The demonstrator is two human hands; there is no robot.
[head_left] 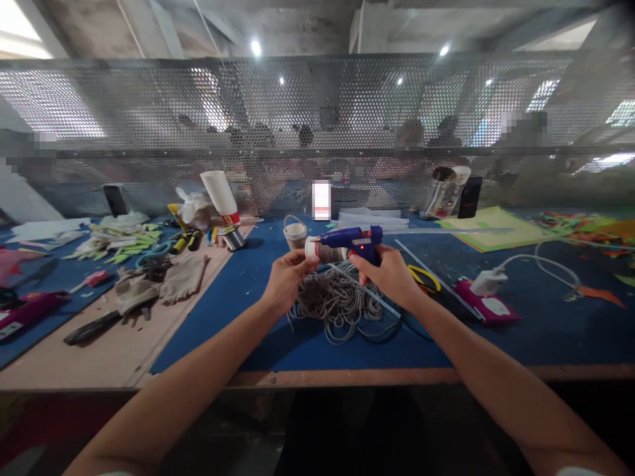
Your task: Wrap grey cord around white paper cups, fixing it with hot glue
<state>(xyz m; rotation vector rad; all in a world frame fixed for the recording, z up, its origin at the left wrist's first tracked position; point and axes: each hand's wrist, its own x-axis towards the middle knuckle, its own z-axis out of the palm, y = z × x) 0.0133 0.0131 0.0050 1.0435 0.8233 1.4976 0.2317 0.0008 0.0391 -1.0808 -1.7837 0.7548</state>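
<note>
My left hand (pixel 288 277) is closed on a white paper cup (pixel 311 249) with red print, tipped on its side. Grey cord seems to be wrapped round part of it. In my right hand (pixel 389 272) is a blue glue gun (pixel 347 237), its nozzle pointing left at the cup's edge; whether they touch I cannot tell. A long clear glue stick (pixel 446 231) juts from the gun's back. Below both hands lies a loose heap of grey cord (pixel 342 301). Just behind them stands a small cord-covered basket (pixel 296 233) with a thin arched handle.
Yellow-handled scissors (pixel 427 279) and a magenta power strip (pixel 489 307) with a white plug lie on the right. Stacked paper cups (pixel 219 193) stand back left, near gloves (pixel 183 279). A perforated metal screen (pixel 317 119) closes the table's far side, with people behind it.
</note>
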